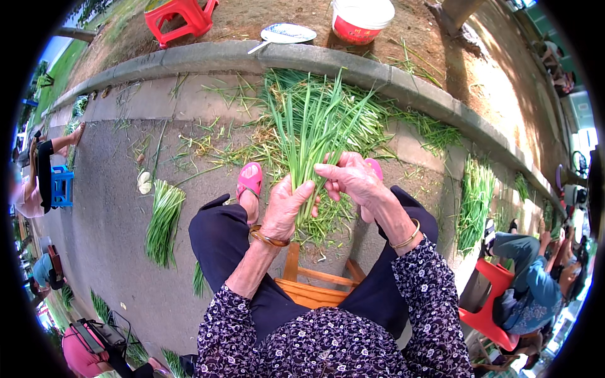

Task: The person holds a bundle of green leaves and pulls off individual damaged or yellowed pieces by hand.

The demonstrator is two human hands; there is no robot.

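My left hand (289,203) grips a bunch of long green garlic chives (302,137) near its pale lower ends. Its thumb lies across the stems, and the leaf tips fan out away from me. At the bunch's right side is my right hand (347,177), thumb and forefinger pinched together by the leaves. Whether a single stalk is caught between those fingertips is too small to tell. Behind the held bunch a large heap of chives (364,118) rests against the kerb. Trimmed bits of leaf (331,219) litter the pavement below my hands.
A concrete kerb (326,59) curves across the front. Beyond it are a white bucket (363,21), a hand fan (288,33) and a red stool (179,21). Sorted chive bundles lie left (164,222) and right (475,203). Other people sit on both sides, one on a red chair (491,302).
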